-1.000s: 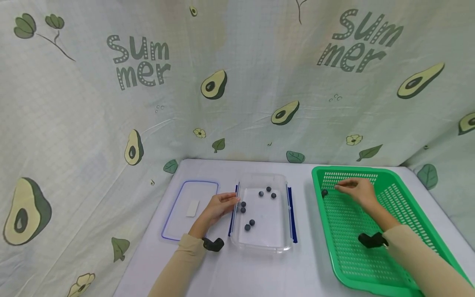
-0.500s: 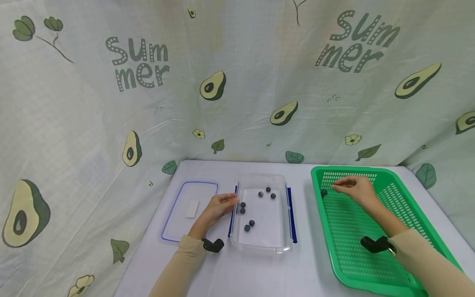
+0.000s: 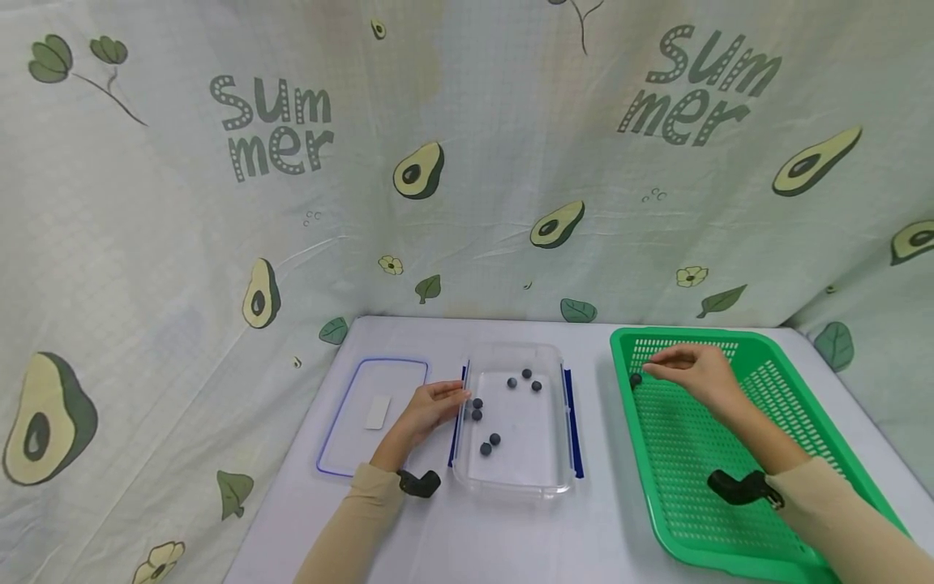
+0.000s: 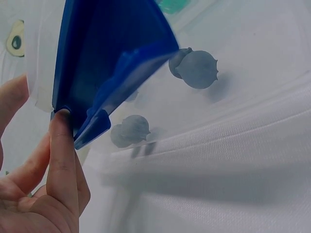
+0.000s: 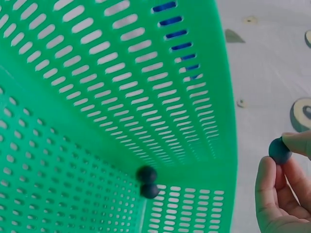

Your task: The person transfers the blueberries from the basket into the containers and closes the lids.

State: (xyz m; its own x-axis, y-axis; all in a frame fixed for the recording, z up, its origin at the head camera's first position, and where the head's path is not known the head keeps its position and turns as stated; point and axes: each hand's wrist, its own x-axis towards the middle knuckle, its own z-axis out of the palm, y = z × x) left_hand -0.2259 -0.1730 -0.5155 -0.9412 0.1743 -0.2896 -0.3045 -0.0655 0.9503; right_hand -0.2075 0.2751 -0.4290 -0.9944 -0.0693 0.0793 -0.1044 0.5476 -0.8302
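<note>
My right hand (image 3: 693, 375) pinches a blueberry (image 5: 280, 151) between thumb and fingertips, over the far left part of the green basket (image 3: 660, 519). Two blueberries (image 5: 147, 180) lie together in a corner of that basket. My left hand (image 3: 432, 410) rests against the left side of a clear plastic container (image 3: 518, 487), its fingers fairly straight. In the left wrist view a fingertip touches the container's blue side latch (image 4: 112, 58), with the thumb apart from it. Several blueberries (image 3: 527, 374) lie spread inside the container in small groups.
A clear lid (image 3: 343, 454) with a blue seal and a white label lies left of the container. Another blue latch (image 3: 574, 422) hangs down on the container's right side. A printed cloth (image 3: 481, 268) stands behind the white table (image 3: 503, 535).
My right hand has moved slightly left over the basket, toward its far left corner. The left hand and container stay in place.
</note>
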